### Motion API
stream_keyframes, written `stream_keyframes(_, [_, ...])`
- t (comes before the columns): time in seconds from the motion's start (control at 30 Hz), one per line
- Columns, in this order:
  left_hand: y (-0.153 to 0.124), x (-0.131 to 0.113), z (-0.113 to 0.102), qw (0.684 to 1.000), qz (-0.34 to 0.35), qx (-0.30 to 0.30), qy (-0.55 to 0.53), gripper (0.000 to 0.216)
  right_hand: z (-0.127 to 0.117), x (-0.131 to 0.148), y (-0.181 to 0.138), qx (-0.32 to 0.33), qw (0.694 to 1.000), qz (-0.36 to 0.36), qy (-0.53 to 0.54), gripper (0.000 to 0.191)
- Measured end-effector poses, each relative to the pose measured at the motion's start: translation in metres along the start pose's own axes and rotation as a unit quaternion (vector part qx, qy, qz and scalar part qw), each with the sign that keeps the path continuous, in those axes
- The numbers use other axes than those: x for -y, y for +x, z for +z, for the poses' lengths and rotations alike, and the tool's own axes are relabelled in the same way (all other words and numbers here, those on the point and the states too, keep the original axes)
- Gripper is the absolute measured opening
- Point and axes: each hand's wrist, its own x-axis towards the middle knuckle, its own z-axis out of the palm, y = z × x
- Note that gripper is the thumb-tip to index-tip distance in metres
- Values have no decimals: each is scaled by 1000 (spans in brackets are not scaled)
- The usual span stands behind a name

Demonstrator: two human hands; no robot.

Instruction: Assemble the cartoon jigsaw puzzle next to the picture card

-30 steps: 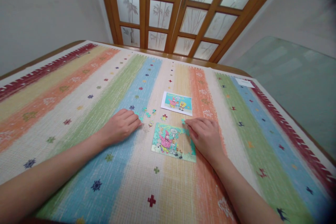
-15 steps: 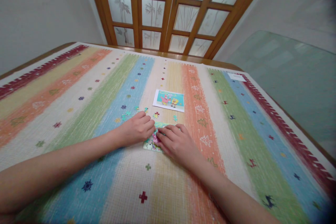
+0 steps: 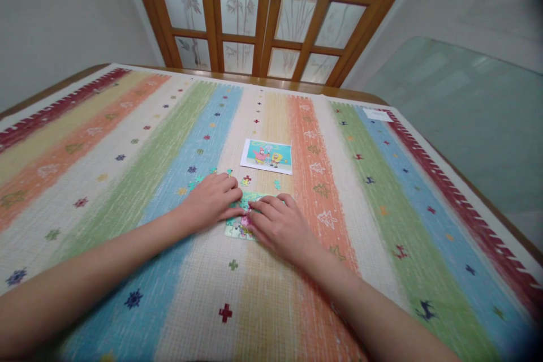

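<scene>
A small, partly assembled cartoon jigsaw puzzle (image 3: 235,230) lies on the striped tablecloth (image 3: 127,181), mostly covered by my hands. My left hand (image 3: 210,201) rests on its upper left edge, fingers together and lying down on the pieces. My right hand (image 3: 280,225) lies flat across the puzzle's middle and right side, fingers stretched toward the left hand, the fingertips almost touching. Neither hand visibly grips a piece. Just beyond the hands are loose puzzle pieces (image 3: 245,181), with more pieces (image 3: 193,184) to the left.
A printed reference picture (image 3: 266,155) lies past the loose pieces. A white label (image 3: 377,115) sits at the cloth's far right corner. Wooden-framed frosted glass doors (image 3: 271,11) stand behind the table. A glass surface (image 3: 458,119) lies beyond the right edge.
Both hands moved in from the puzzle's sides and now rest on top of it; the right hand slid left across it. The view shifted slightly.
</scene>
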Motion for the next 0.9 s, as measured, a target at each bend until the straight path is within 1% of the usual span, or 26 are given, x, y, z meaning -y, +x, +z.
stream_keyframes(0.1, [-6,2,-2,994,-56,5,-92,37,0,0,0,6,1000,8,2,24])
stream_keyframes(0.17, [-12,2,-4,991,-69,6,-117,30,1,0,0,12,1000,16,3,24])
stream_keyframes(0.27, [-23,-2,-6,992,-58,8,-110,28,4,0,-1,19,999,26,4,28])
stream_keyframes(0.4, [-38,-10,-1,997,-28,10,-75,37,5,1,-1,36,999,28,-4,34])
stream_keyframes(0.47, [-43,-13,2,998,-23,15,-61,41,4,2,1,49,998,28,-10,38])
stream_keyframes(0.57, [-46,-13,6,998,-26,27,-49,45,4,4,3,72,997,28,-19,44])
stream_keyframes(0.67, [-46,-10,7,998,-20,35,-55,46,4,7,5,87,995,35,-26,45])
stream_keyframes(0.9, [-47,-7,8,995,-24,32,-87,44,4,13,6,91,994,48,-35,46])
